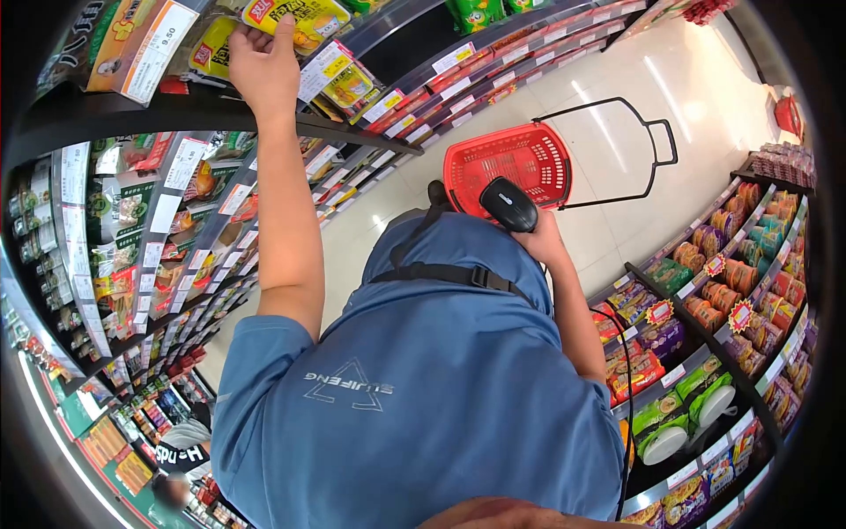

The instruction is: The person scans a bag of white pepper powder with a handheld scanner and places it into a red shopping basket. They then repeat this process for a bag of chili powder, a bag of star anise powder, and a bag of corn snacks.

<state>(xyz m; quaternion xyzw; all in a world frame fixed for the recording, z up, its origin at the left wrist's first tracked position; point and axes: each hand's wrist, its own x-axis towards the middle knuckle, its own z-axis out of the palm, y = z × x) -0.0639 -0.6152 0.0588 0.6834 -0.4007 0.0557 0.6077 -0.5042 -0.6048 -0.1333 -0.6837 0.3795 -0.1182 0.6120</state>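
My left hand (264, 66) is raised to the shelf at the upper left, thumb and fingers closed on a yellow food packet (304, 19). Another yellow packet (211, 51) sits beside my fingers. Just right of the hand, a price tag (322, 70) hangs on the shelf edge. My right hand (539, 240), low by my waist, is wrapped round a black handheld scanner (509, 204); most of its grip is hidden. Beyond the scanner, a red shopping basket (458, 167) stands on the floor.
The basket's long black handle (654, 167) stretches right over the tiled floor (608, 88). Shelves of packets (123, 212) rise on the left. On the right stands a shelf of noodle packs (723, 300). A person in a dark top (181, 454) is at the lower left.
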